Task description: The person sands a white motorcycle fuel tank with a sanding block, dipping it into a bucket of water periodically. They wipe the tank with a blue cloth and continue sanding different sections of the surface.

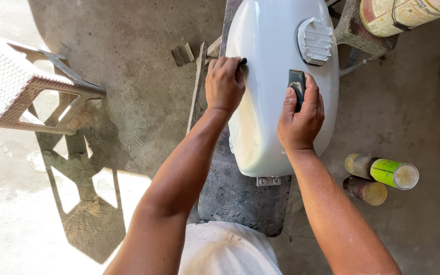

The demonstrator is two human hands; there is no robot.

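Observation:
A white motorcycle fuel tank (268,35) lies on a grey padded bench (235,193) in front of me. My right hand (301,117) presses a folded piece of dark sandpaper (296,86) against the tank's top, just below the taped-over filler cap (315,40). At the tank's left edge my left hand (224,81) rests with its fingers curled over a small dark piece (242,61), steadying the tank.
A white plastic stool (21,86) stands on the concrete floor at the left. Two spray cans (380,170) lie on the floor at the right. A larger tin (398,15) sits on a stand at the top right.

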